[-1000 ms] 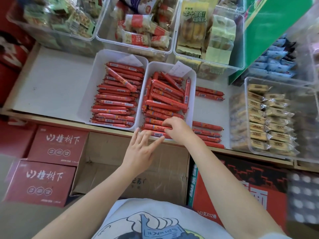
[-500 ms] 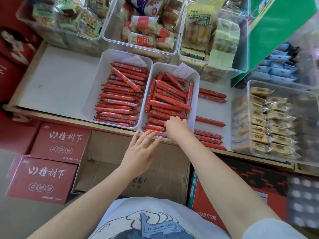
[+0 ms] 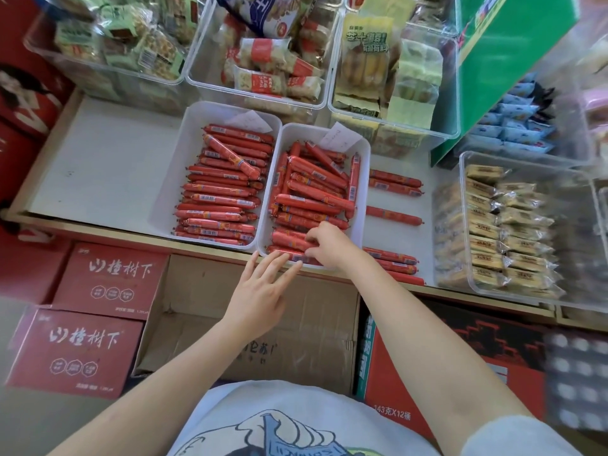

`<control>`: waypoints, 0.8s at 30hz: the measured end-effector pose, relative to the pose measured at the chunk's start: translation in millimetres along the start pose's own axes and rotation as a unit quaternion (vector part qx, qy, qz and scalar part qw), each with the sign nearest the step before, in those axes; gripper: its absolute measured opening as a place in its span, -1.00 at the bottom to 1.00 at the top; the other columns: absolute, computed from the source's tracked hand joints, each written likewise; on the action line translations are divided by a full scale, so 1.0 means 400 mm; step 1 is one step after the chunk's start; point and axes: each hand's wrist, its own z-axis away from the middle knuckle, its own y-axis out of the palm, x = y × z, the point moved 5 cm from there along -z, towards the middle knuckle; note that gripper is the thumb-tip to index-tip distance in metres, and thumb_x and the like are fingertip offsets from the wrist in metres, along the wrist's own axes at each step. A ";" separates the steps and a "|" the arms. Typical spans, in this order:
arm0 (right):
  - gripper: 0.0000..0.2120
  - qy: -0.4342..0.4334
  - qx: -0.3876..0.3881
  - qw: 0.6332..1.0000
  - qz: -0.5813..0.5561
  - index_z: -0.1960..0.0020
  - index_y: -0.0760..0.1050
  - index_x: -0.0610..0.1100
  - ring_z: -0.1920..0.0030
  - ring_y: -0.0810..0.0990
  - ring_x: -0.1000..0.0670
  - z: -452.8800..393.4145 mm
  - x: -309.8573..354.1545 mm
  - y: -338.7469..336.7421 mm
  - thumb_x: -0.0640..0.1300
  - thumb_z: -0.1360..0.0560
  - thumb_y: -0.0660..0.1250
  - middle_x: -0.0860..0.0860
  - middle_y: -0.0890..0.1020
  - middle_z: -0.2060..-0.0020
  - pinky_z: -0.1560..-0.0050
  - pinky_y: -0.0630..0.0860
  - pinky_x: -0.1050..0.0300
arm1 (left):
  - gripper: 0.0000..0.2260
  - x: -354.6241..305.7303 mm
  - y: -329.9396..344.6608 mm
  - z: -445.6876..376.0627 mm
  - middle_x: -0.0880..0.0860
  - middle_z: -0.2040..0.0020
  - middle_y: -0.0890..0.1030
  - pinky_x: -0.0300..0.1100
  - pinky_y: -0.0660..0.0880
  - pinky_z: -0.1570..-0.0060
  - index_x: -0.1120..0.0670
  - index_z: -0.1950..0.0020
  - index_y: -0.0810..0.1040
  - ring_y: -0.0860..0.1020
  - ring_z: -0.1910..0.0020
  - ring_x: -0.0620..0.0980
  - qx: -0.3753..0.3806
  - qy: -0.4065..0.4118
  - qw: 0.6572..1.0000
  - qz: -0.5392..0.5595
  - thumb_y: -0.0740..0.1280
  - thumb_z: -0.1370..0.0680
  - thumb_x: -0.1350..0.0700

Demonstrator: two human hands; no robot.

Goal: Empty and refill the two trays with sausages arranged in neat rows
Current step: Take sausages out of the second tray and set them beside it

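Left tray rows mostly neat; right tray still jumbled, loose sausages on the bench beside it; right hand grip pinched on near-row sausages; left hand flat, fingers spread, at tray's front rim.

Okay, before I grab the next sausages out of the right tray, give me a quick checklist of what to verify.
1. Right hand on the near-end sausages in the right tray: ok; whether it grips one, cannot tell.
2. Left hand flat, fingers at the tray's near rim: ok.
3. Right tray rows neat: not ok, several lie crossed.
4. Left tray rows neat: not ok, one diagonal sausage on top.
5. Loose sausages on the shelf, right of the tray: not ok, still outside.
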 end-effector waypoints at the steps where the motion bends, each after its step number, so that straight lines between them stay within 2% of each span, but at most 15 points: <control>1: -0.70 0.000 -0.043 0.996 -0.079 -0.28 0.52 -0.13 -0.17 0.50 -0.11 0.016 -0.003 -0.025 -0.11 -0.56 0.35 -0.06 0.50 -0.16 -0.23 0.43 0.02 | -0.32 0.001 0.000 0.000 0.14 -0.45 0.43 0.23 0.12 -0.49 0.03 -0.51 0.39 0.29 -0.49 0.14 -0.003 0.001 1.000 -0.001 0.43 -0.38 0.21; 2: -0.74 -0.005 -0.102 0.981 -0.162 -0.26 0.51 -0.13 -0.10 0.52 -0.06 0.041 -0.010 -0.059 -0.14 -0.57 0.33 -0.02 0.52 -0.10 -0.18 0.44 0.09 | -0.32 0.001 0.000 -0.001 0.13 -0.45 0.43 0.23 0.13 -0.49 0.04 -0.50 0.39 0.29 -0.49 0.14 -0.007 0.001 1.000 -0.001 0.44 -0.38 0.21; 4: -0.76 -0.012 -0.252 0.929 -0.271 -0.26 0.48 -0.12 0.02 0.53 0.05 0.108 -0.045 -0.140 -0.21 -0.60 0.27 0.04 0.55 -0.02 0.01 0.42 0.24 | -0.32 -0.004 0.001 -0.004 0.14 -0.43 0.44 0.23 0.15 -0.48 0.04 -0.50 0.40 0.30 -0.48 0.16 -0.015 -0.005 1.000 0.007 0.44 -0.37 0.22; 6: -0.69 0.005 -0.397 0.881 -0.257 -0.33 0.44 -0.09 -0.04 0.49 0.06 0.172 -0.118 -0.201 -0.26 -0.61 0.23 0.06 0.52 -0.08 -0.02 0.38 0.24 | -0.31 -0.014 0.003 -0.007 0.17 -0.41 0.45 0.24 0.18 -0.48 0.03 -0.51 0.39 0.31 -0.46 0.20 -0.020 -0.012 1.000 0.014 0.44 -0.37 0.23; 7: -0.65 0.035 -0.443 0.870 -0.215 -0.36 0.42 -0.08 -0.09 0.48 0.01 0.188 -0.168 -0.214 -0.28 -0.60 0.22 0.03 0.51 -0.12 -0.09 0.40 0.16 | -0.30 -0.018 0.003 -0.009 0.19 -0.40 0.45 0.24 0.19 -0.47 0.02 -0.51 0.38 0.31 -0.44 0.21 -0.022 -0.016 1.000 0.016 0.44 -0.37 0.22; 8: -0.62 0.082 -0.456 0.872 -0.160 -0.38 0.42 -0.07 -0.11 0.49 -0.08 0.189 -0.219 -0.215 -0.30 -0.60 0.21 -0.04 0.52 -0.15 -0.14 0.43 0.05 | -0.30 -0.021 0.003 -0.010 0.20 -0.39 0.46 0.24 0.20 -0.47 0.01 -0.52 0.38 0.32 -0.43 0.23 -0.024 -0.020 0.999 0.017 0.44 -0.37 0.22; 9: -0.62 0.139 -0.434 0.884 -0.104 -0.37 0.42 -0.06 -0.13 0.49 -0.15 0.174 -0.273 -0.199 -0.31 -0.59 0.19 -0.11 0.52 -0.14 -0.16 0.44 -0.07 | -0.29 -0.022 0.003 -0.011 0.21 -0.38 0.46 0.24 0.21 -0.46 0.00 -0.52 0.37 0.32 -0.43 0.23 -0.025 -0.023 0.999 0.017 0.44 -0.37 0.22; 11: -0.61 0.221 -0.340 0.913 -0.039 -0.35 0.43 -0.02 -0.15 0.48 -0.21 0.134 -0.356 -0.147 -0.32 -0.59 0.16 -0.15 0.53 -0.13 -0.21 0.41 -0.14 | -0.29 -0.022 0.001 -0.011 0.20 -0.37 0.46 0.24 0.21 -0.46 0.00 -0.51 0.38 0.33 -0.42 0.22 -0.030 -0.020 0.999 0.021 0.45 -0.36 0.23; 15: -0.59 0.209 -0.192 0.959 -0.020 -0.36 0.46 0.06 -0.24 0.45 -0.20 0.068 -0.393 -0.050 -0.24 -0.58 0.16 -0.12 0.53 -0.21 -0.28 0.39 -0.11 | -0.29 -0.013 -0.006 -0.011 0.17 -0.37 0.46 0.18 0.20 -0.46 -0.01 -0.50 0.40 0.31 -0.43 0.18 -0.034 -0.009 0.999 0.024 0.48 -0.36 0.23; 18: -0.60 0.241 -0.105 0.962 -0.075 -0.31 0.52 0.12 -0.31 0.41 -0.23 0.051 -0.394 -0.010 0.00 -0.53 0.12 -0.11 0.48 -0.28 -0.36 0.35 -0.15 | -0.29 -0.009 -0.007 -0.012 0.17 -0.37 0.46 0.17 0.20 -0.46 -0.02 -0.50 0.41 0.31 -0.42 0.17 -0.026 -0.010 0.999 0.027 0.48 -0.36 0.22; 20: -0.53 0.270 -0.113 0.946 -0.140 -0.19 0.58 0.02 -0.24 0.44 -0.24 0.052 -0.403 -0.011 0.14 -0.48 0.04 -0.15 0.51 -0.24 -0.33 0.36 -0.18 | -0.30 -0.010 -0.009 -0.012 0.17 -0.36 0.47 0.15 0.17 -0.47 -0.01 -0.49 0.42 0.32 -0.41 0.18 -0.027 -0.008 0.999 0.030 0.48 -0.36 0.23; 22: -0.48 0.260 -0.182 0.924 -0.214 -0.08 0.60 -0.12 -0.12 0.50 -0.20 0.057 -0.382 -0.048 0.19 -0.51 0.02 -0.17 0.56 -0.15 -0.23 0.42 -0.11 | -0.30 -0.012 -0.011 -0.011 0.16 -0.35 0.47 0.12 0.12 -0.48 -0.01 -0.49 0.41 0.32 -0.41 0.17 -0.025 -0.007 0.999 0.029 0.47 -0.36 0.23; 24: -0.55 0.212 -0.278 0.904 -0.245 0.06 0.59 -0.16 -0.05 0.50 -0.15 0.057 -0.327 -0.112 0.13 -0.57 0.06 -0.13 0.57 -0.04 -0.13 0.42 -0.05 | -0.29 -0.009 -0.008 -0.012 0.15 -0.37 0.46 0.10 0.08 -0.49 -0.03 -0.50 0.39 0.31 -0.42 0.16 -0.017 -0.008 0.999 0.035 0.46 -0.36 0.22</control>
